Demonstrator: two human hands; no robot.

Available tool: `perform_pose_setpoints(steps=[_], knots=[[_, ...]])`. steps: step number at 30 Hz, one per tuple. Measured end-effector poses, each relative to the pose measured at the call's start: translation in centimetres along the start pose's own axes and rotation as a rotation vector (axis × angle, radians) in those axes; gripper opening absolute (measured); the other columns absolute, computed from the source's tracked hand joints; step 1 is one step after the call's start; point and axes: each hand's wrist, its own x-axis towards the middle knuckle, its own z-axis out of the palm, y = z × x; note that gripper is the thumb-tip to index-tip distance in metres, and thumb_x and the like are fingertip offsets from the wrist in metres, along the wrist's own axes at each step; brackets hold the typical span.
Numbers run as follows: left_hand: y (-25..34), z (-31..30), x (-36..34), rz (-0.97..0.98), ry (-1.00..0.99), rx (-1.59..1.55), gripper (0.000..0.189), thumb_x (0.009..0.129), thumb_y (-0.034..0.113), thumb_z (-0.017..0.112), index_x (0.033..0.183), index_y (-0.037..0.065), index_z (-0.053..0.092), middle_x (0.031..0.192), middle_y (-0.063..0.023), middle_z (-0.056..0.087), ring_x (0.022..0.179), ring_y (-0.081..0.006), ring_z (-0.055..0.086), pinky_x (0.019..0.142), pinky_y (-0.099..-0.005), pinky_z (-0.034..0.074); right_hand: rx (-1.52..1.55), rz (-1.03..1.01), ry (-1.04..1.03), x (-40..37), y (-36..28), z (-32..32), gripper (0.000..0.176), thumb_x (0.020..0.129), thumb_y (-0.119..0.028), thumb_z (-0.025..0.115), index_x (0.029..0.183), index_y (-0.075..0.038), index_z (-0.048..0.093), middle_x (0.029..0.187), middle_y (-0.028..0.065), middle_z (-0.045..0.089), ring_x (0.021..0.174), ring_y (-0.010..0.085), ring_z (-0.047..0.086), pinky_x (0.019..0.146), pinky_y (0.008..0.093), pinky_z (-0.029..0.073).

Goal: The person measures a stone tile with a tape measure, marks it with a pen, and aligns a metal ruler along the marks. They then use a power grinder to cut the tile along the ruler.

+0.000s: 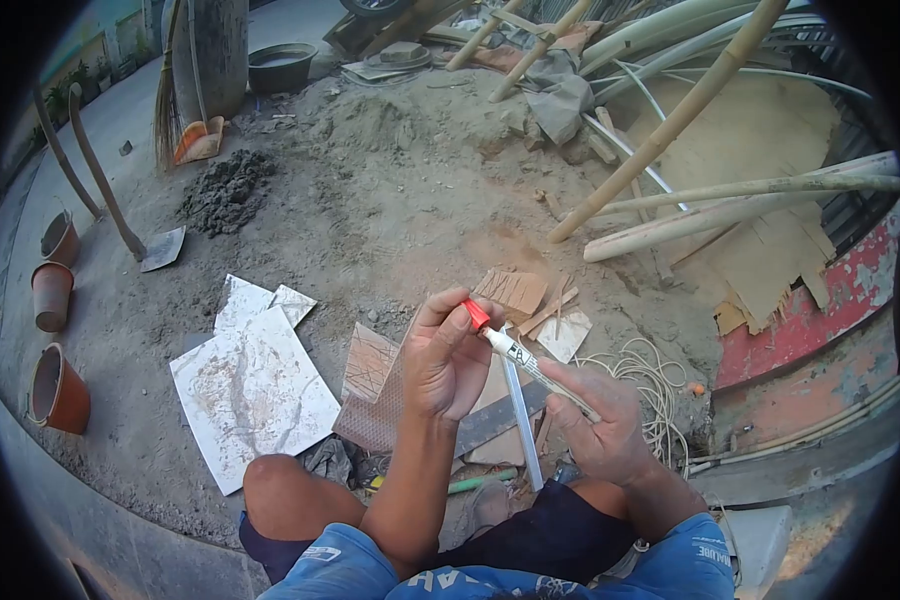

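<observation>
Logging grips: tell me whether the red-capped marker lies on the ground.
No: the left hand and right hand hold the marker up.

It was an outdoor building yard: sandy ground [390,200], a heap of wet mortar [228,190] far left beside a shovel [160,248], broken tiles [255,385] lying near, bamboo poles [670,120] stacked far right, and a wire coil [650,375] near right.

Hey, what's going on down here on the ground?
A person sits on sandy ground, holding a white marker with both hands. The left hand pinches its red cap; the right hand grips the barrel. Broken tiles lie on the ground in front, and clay pots stand off to the left.
</observation>
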Motion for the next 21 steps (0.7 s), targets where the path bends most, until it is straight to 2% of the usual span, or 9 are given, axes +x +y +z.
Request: perform_pose_setpoints(steps=[8,12,14,15,16,18,19,20,21], knots=[[0.1,0.0,0.0,-0.012,-0.005,0.114,0.022,0.089,-0.001,0.065,0.11,0.004,0.065,0.103,-0.0155,0.07,0.099,-0.0258,0.067,0.095,-0.0417,0.051,-0.498,-0.255,0.082,0.5,-2.0,1.0,0.035,0.084,-0.002,0.07,0.118,0.001,0.065,0.076,0.0111,0.063,0.061,0.022,0.06,0.057,0.0322,0.046],[-0.4,1.4,-0.6,-0.013,-0.03,0.08,0.026,0.085,0.001,0.072,0.11,0.0,0.065,0.102,-0.0175,0.07,0.097,-0.0274,0.068,0.092,-0.0385,0.053,-0.489,-0.17,0.132,-0.7,-2.1,1.8,0.035,0.083,-0.002,0.071,0.118,0.001,0.065,0.079,0.0117,0.064,0.061,0.0187,0.059,0.056,0.0307,0.046],[-0.4,1.9,-0.8,-0.009,-0.125,-0.051,0.027,0.085,0.001,0.072,0.111,0.001,0.065,0.102,-0.0176,0.07,0.097,-0.0285,0.068,0.091,-0.0398,0.053,-0.141,0.02,0.25,-1.4,-3.0,2.6,0.035,0.085,-0.002,0.069,0.12,-0.005,0.066,0.076,0.0065,0.062,0.065,0.0135,0.06,0.055,0.0283,0.046],[-0.4,1.9,-0.9,-0.02,-0.107,-0.014,0.027,0.086,0.0,0.071,0.113,0.001,0.064,0.102,-0.0179,0.07,0.097,-0.0292,0.068,0.091,-0.0412,0.053,0.092,0.213,0.262,-2.3,-3.0,3.0,0.032,0.092,-0.004,0.063,0.124,-0.005,0.063,0.075,0.0012,0.058,0.063,0.006,0.053,0.054,0.0231,0.041],[-0.4,1.6,-1.0,-0.059,-0.108,-0.027,0.027,0.086,0.0,0.071,0.113,0.001,0.064,0.102,-0.0179,0.07,0.097,-0.0292,0.068,0.091,-0.0412,0.053,0.079,0.241,0.289,-2.5,-3.0,3.5,0.032,0.092,-0.004,0.063,0.124,-0.005,0.063,0.075,0.0012,0.058,0.063,0.006,0.053,0.054,0.0231,0.041],[-0.8,1.0,-0.5,-0.039,-0.074,0.116,0.027,0.088,0.0,0.068,0.115,0.001,0.064,0.103,-0.0182,0.069,0.095,-0.029,0.068,0.091,-0.0413,0.052,1.224,0.641,0.407,-2.6,-3.1,4.9,0.032,0.098,-0.007,0.056,0.131,-0.005,0.057,0.076,-0.0031,0.052,0.062,0.002,0.045,0.054,0.0183,0.037],[-1.1,0.7,-0.4,-0.063,-0.088,0.164,0.026,0.09,0.002,0.066,0.116,0.001,0.063,0.104,-0.0176,0.069,0.095,-0.0278,0.067,0.091,-0.0408,0.052,1.271,0.732,0.439,-2.6,-3.3,5.1,0.035,0.101,-0.01,0.052,0.136,-0.006,0.051,0.076,-0.005,0.046,0.059,0.0008,0.039,0.051,0.0158,0.032],[-1.5,0.3,-0.4,-0.132,-0.029,0.218,0.024,0.093,0.005,0.064,0.117,0.001,0.063,0.105,-0.0159,0.067,0.095,-0.0255,0.065,0.09,-0.0403,0.051,1.322,0.622,0.438,-3.5,-1.8,6.0,0.035,0.101,-0.012,0.054,0.135,-0.005,0.051,0.076,-0.0043,0.046,0.057,0.0012,0.039,0.048,0.0167,0.032],[-2.5,-0.8,-0.1,-0.162,-0.018,0.237,0.024,0.095,0.007,0.062,0.118,0.002,0.062,0.106,-0.0148,0.066,0.095,-0.0236,0.063,0.087,-0.0389,0.052,1.207,0.642,0.444,-3.8,-1.4,5.8,0.035,0.101,-0.013,0.054,0.136,-0.006,0.05,0.08,-0.0028,0.049,0.058,0.0016,0.04,0.05,0.0173,0.036]])
